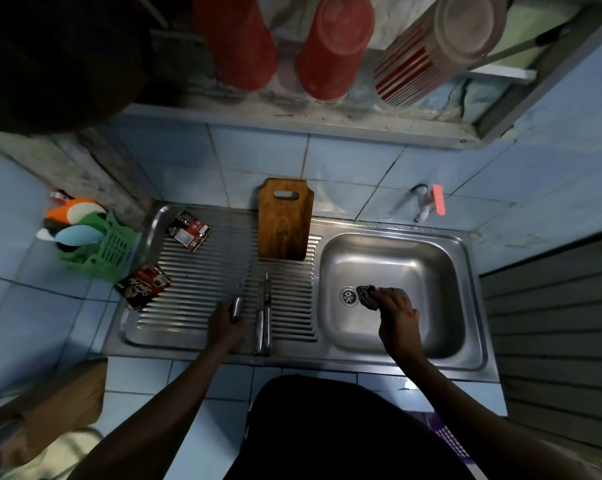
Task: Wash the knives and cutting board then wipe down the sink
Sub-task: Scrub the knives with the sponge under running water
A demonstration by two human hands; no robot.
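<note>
Steel bench (pixel 223 348): left hand (pixel 225 327) grips knife (pixel 238 296) pointing away; right hand (pixel 398 315) holds scrubber (pixel 367 296) beside drain (pixel 348 296).

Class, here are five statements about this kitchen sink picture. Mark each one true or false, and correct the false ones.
1. The cutting board stands leaning against the tiled wall. True.
2. The right hand holds a dark cloth beside the drain. True.
3. The left hand is empty. False: it grips a knife by the handle, on the draining board.
4. Two knives lie in the basin. False: the other knives lie on the draining board.
5. The green basket sits left of the sink. True.
</note>
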